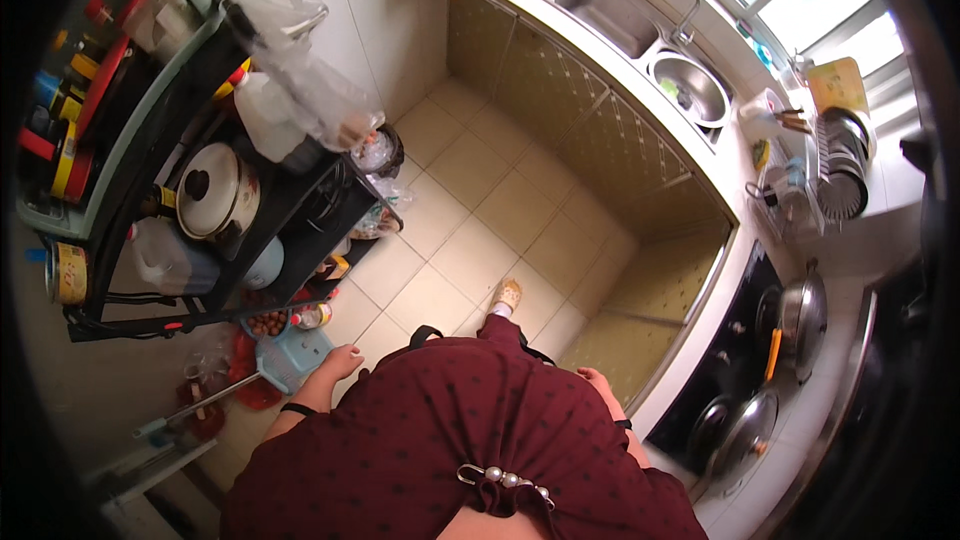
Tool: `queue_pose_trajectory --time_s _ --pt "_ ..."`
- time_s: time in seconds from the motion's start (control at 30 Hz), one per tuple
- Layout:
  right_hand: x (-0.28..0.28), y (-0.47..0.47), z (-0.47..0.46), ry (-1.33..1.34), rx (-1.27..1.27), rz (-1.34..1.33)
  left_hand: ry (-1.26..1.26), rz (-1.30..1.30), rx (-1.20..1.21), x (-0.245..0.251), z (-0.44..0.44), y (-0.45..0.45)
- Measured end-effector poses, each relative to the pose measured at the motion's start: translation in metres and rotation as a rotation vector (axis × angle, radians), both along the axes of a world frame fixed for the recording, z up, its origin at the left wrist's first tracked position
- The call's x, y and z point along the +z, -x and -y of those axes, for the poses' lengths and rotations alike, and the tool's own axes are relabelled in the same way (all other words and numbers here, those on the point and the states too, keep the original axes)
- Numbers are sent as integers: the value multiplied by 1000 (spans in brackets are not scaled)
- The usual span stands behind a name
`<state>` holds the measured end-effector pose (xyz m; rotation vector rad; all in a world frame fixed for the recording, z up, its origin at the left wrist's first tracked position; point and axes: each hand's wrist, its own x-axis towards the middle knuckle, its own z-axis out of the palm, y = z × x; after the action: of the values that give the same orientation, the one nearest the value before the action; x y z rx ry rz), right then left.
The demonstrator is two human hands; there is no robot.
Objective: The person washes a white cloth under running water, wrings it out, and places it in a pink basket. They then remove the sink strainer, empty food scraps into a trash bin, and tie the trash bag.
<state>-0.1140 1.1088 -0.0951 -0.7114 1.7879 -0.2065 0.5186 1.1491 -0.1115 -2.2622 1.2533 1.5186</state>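
Observation:
My left hand (344, 361) hangs low beside my dark red patterned top (465, 420), next to a light blue dustpan (296, 360) that stands near the shelf rack. It holds nothing that I can see. My right hand (596, 377) hangs at my other side, near the tan cabinet doors under the counter; the top hides part of it, so its grip cannot be made out. One foot in a pale slipper (508, 294) shows on the tiled floor (465, 240).
At left, a black shelf rack (300, 225) holds an enamel pot (217, 191) and jugs. Bagged items (379, 150) stand beside it. Along the right, the white counter (705, 315) bears a double sink (622, 15), a dish rack (795, 187) and lidded pans (739, 439) on a stove.

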Motion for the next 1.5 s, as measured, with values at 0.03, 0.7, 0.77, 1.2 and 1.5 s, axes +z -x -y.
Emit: queue_pose_trajectory --time_s 0.03,0.7,0.77,1.2,1.5 --pt "2 6 24 51 47 21 48 -3 -3 4 19 12" --pt "-42 129 328 80 286 6 -80 -50 -48 51 248 148" --pt "-52 125 349 75 493 -84 -16 -24 23 53 272 147" --pt "105 12 568 284 646 -192 175 65 -150 67 461 135" --pt "198 81 773 374 746 -207 529 78 -207 137 667 223"
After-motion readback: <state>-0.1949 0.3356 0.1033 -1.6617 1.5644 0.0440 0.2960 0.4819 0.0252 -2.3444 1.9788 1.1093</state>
